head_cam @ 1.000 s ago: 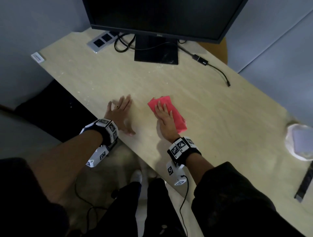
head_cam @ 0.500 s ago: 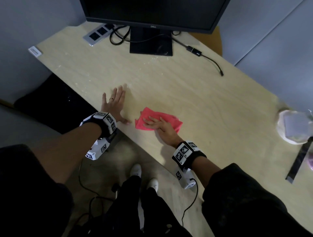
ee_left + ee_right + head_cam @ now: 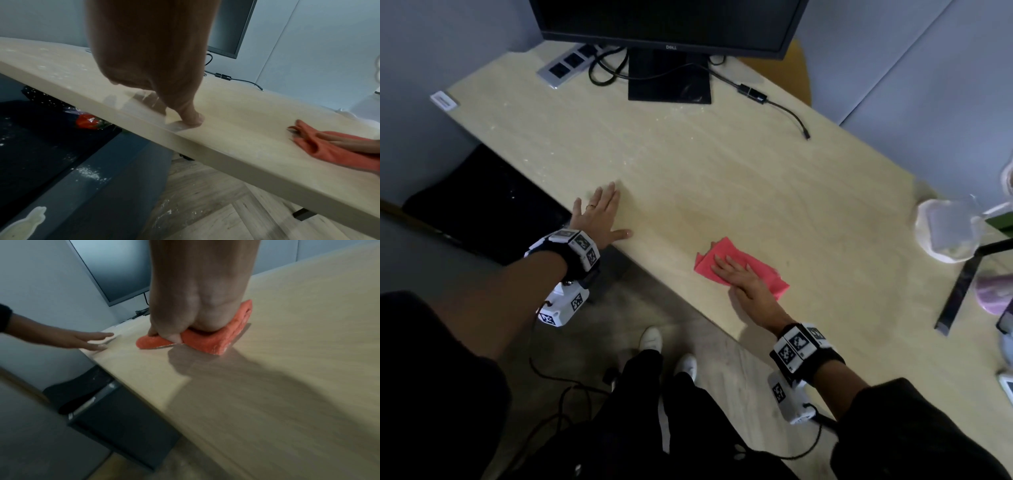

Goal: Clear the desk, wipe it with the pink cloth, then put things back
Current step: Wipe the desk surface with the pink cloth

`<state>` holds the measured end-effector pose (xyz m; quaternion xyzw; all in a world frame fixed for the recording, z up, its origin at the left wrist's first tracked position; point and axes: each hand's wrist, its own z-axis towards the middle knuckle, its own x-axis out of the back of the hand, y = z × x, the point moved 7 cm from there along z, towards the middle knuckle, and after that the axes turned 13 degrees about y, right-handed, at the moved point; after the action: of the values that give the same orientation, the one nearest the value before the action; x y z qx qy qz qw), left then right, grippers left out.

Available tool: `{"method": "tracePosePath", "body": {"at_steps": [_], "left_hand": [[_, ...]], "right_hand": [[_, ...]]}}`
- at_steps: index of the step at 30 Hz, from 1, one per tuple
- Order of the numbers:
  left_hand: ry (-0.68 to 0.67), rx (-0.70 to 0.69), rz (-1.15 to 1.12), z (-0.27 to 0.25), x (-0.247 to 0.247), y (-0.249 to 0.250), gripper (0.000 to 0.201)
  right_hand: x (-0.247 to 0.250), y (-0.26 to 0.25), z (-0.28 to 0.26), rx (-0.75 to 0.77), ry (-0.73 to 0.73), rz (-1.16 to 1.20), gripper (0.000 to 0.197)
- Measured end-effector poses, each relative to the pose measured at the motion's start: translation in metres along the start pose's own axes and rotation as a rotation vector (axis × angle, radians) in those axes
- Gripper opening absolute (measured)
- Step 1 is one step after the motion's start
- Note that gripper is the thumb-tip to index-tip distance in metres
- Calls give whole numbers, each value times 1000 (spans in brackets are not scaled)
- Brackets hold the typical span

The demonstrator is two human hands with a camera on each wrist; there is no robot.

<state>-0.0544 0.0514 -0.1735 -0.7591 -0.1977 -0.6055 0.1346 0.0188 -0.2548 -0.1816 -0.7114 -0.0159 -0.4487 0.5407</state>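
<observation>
The folded pink cloth (image 3: 774,274) (image 3: 320,146) (image 3: 213,340) lies on the light wooden desk (image 3: 722,171) near its front edge. My right hand (image 3: 736,274) (image 3: 197,308) presses flat on the cloth with straight fingers. My left hand (image 3: 599,219) (image 3: 164,78) (image 3: 86,340) rests flat on the desk at its front left edge, fingers spread, holding nothing. White crumbs or dust speckle the desk surface to the left and towards the monitor.
A black monitor (image 3: 664,27) on its stand (image 3: 669,78) is at the back, with a power strip (image 3: 566,66) and a loose cable adapter (image 3: 753,94). At the right edge sit a clear bag over a white bowl (image 3: 945,233), a black bar (image 3: 962,284) and other items.
My right hand has slid the pink cloth from beside the left hand to the right along the front of the desk. The left hand stays put.
</observation>
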Motion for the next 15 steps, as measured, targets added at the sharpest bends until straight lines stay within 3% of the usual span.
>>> {"method": "tracePosePath", "body": {"at_steps": [4, 7, 11, 15], "left_hand": [[-76, -30, 50, 3, -1, -22, 96], [-122, -45, 51, 3, -5, -26, 94], [-120, -29, 9, 4, -7, -24, 94], [-91, -28, -6, 5, -12, -26, 93]], "right_hand": [[22, 16, -42, 49, 89, -155, 55], [30, 24, -74, -38, 213, -192, 55], [17, 15, -93, -311, 398, -245, 65], [-11, -8, -89, -608, 468, -149, 82]]}}
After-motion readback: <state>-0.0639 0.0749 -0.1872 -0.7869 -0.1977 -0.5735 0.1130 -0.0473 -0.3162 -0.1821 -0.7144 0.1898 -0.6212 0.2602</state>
